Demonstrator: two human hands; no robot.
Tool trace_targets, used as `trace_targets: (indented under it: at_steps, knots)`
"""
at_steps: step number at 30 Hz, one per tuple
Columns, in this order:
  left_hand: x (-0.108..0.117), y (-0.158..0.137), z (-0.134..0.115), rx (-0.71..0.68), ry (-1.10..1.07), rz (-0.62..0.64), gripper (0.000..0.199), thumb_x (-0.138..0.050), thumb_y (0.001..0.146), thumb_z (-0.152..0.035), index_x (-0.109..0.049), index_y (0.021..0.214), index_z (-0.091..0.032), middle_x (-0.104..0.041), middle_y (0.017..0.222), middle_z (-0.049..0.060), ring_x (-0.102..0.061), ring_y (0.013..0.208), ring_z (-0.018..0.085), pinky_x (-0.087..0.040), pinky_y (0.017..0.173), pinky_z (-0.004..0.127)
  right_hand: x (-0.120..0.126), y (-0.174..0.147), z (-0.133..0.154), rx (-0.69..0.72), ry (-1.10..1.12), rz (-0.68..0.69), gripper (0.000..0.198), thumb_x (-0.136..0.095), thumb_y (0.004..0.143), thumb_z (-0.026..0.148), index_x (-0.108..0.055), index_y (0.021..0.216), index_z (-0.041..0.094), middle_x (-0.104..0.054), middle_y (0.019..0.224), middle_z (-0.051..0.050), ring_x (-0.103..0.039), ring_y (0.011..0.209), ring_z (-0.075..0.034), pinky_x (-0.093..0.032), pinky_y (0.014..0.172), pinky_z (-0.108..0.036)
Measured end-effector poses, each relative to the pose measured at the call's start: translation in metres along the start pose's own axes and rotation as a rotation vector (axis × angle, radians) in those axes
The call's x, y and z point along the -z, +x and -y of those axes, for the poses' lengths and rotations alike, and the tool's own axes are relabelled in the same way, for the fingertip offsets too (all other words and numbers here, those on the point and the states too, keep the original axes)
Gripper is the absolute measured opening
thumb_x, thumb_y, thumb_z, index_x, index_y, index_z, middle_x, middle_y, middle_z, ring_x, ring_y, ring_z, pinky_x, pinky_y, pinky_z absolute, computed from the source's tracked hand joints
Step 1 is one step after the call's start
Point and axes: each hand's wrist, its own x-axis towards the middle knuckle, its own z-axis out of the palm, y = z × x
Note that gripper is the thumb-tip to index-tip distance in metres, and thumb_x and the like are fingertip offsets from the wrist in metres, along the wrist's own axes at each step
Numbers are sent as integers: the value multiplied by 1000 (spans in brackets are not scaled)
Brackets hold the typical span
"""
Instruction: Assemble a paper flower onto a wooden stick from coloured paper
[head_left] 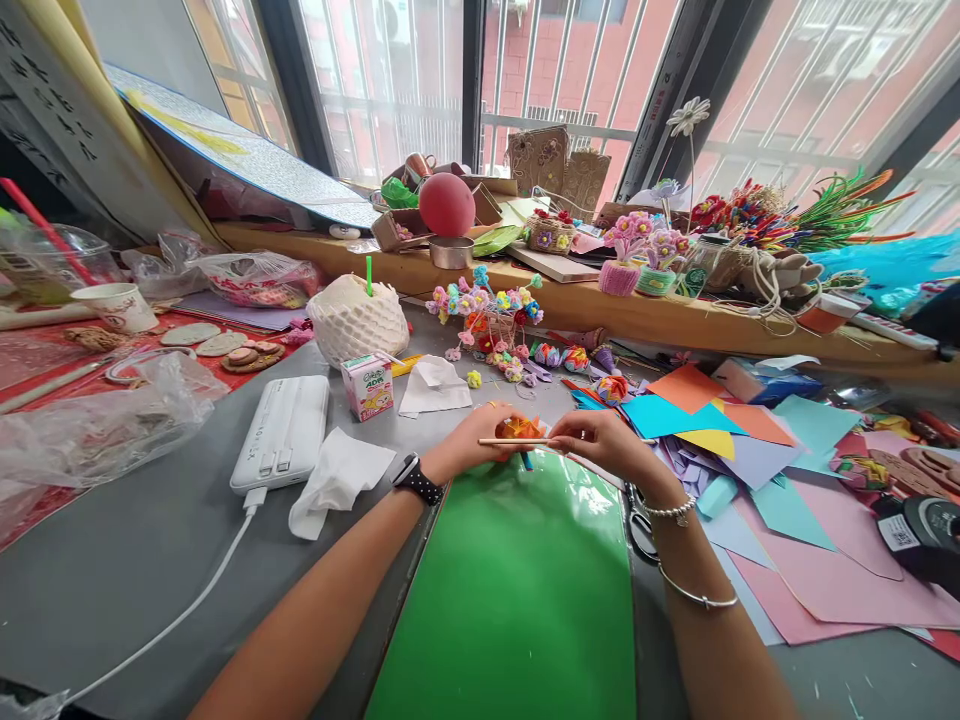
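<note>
Over the far end of a green mat (517, 590), my two hands are close together. My left hand (480, 440) is closed around an orange folded-paper piece (527, 428), with a bit of blue showing beneath it. Between the fingertips of my right hand (604, 445) is a thin pale stick (512, 441), pinched near one end. The stick lies across the front of the orange piece; whether its tip touches my left hand, I cannot tell. Black-handled scissors (641, 525) rest beside the mat, under my right wrist.
Coloured paper sheets (817, 560) spread on the right. At left lie a white power bank (283, 432) with a cable, a crumpled tissue (341, 480) and a small drink carton (367, 388). Behind are a wrapped coconut (356, 325), small craft flowers (491, 315) and a crowded wooden ledge (675, 320).
</note>
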Motion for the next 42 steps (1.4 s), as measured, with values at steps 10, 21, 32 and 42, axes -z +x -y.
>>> trace_targets:
  at_steps: [10, 21, 32, 42]
  knots:
    - [0, 0, 0, -12, 4, -17, 42, -60, 65, -43, -61, 95, -13, -58, 88, 7, -52, 82, 19, -40, 70, 25, 9, -3, -6, -72, -1, 39, 23, -52, 76, 35, -64, 71, 16, -61, 61, -1, -50, 55, -11, -34, 50, -21]
    - [0, 0, 1, -15, -8, -7, 40, -58, 66, -43, -60, 95, -15, -57, 86, 5, -51, 80, 17, -40, 70, 24, 10, -3, -4, -78, 3, 24, 22, -53, 75, 34, -65, 72, 16, -62, 62, -1, -50, 55, -10, -35, 50, -20]
    - [1, 0, -2, 15, -3, -11, 40, -59, 66, -42, -61, 95, -14, -57, 87, 7, -52, 80, 17, -40, 70, 24, 10, -4, -5, -73, 5, 14, 22, -53, 75, 35, -65, 72, 16, -61, 62, -1, -50, 55, -10, -33, 49, -20]
    - [0, 0, -2, 5, -26, -11, 34, -59, 68, -38, -62, 92, -14, -61, 88, 6, -54, 80, 16, -40, 71, 24, -1, 3, -6, -124, 90, -264, 23, -57, 71, 37, -63, 73, 15, -61, 70, -4, -52, 58, -12, -39, 52, -22]
